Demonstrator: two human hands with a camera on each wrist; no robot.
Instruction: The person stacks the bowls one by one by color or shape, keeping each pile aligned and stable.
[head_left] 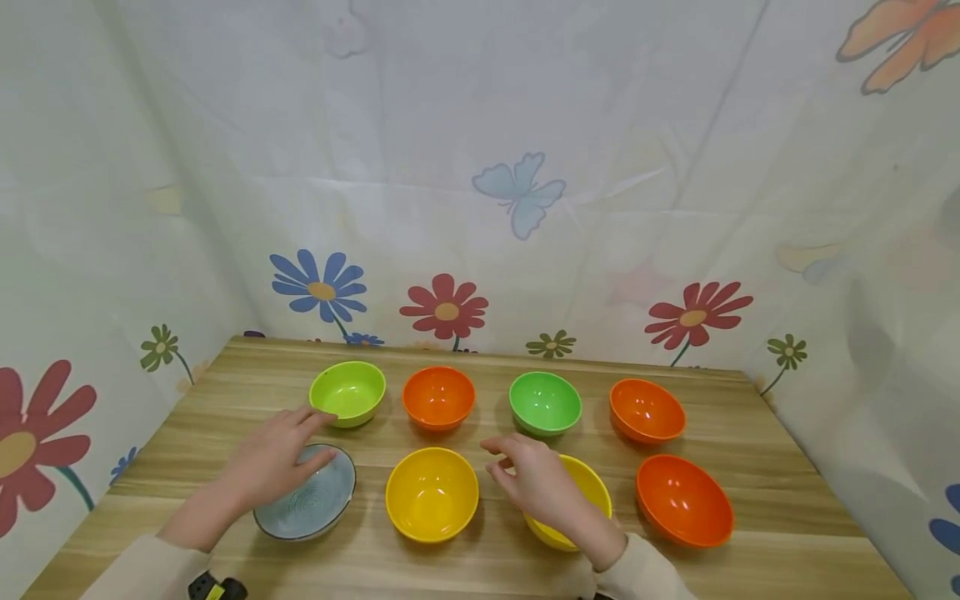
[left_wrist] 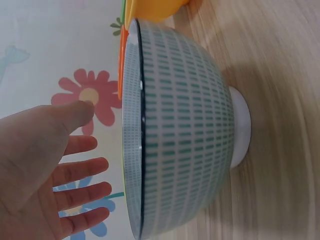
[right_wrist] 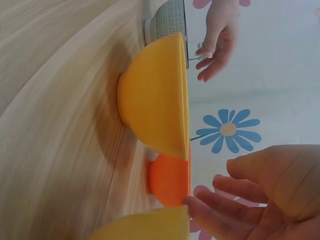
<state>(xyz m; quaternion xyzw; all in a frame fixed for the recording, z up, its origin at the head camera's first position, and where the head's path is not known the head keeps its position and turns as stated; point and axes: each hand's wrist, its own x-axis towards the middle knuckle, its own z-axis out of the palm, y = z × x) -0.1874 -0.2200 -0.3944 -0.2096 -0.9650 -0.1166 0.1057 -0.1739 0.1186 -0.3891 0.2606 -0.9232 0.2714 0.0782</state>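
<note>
My left hand (head_left: 276, 457) hovers above the grey-blue patterned bowl (head_left: 315, 500), fingers spread and holding nothing. In the left wrist view that bowl (left_wrist: 185, 130) shows green dashes, a dark rim and a white foot. My right hand (head_left: 536, 475) hangs over the right yellow bowl (head_left: 588, 487), hiding part of it; its fingers are loosely bent with nothing between them. Between the hands sits another yellow bowl (head_left: 432, 496), also seen upright in the right wrist view, where the right hand (right_wrist: 270, 195) is apart from it.
Behind stand a lime green bowl (head_left: 348, 392), an orange bowl (head_left: 438, 400), a green bowl (head_left: 545, 404) and another orange bowl (head_left: 647, 411). A red-orange bowl (head_left: 684, 500) is at the front right. All rest on a wooden table (head_left: 787, 500) against a flowered curtain (head_left: 637, 208).
</note>
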